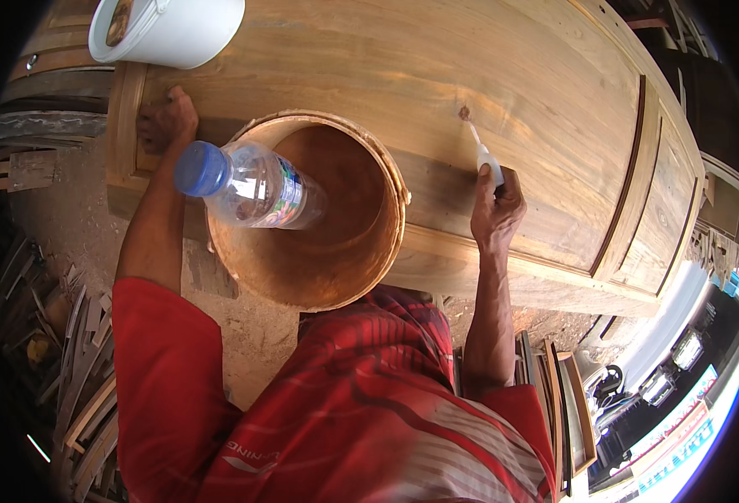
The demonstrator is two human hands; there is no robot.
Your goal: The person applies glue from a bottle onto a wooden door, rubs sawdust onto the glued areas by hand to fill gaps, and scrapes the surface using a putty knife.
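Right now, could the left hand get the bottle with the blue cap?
Probably yes: the left hand is at the wooden panel, and the blue cap of the bottle sticks out past the rim of the bucket on the left. Nothing visible seems to block the way.

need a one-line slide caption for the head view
Right hand aims a small white nozzle bottle at a dark spot on a wooden panel, left hand near its left end.
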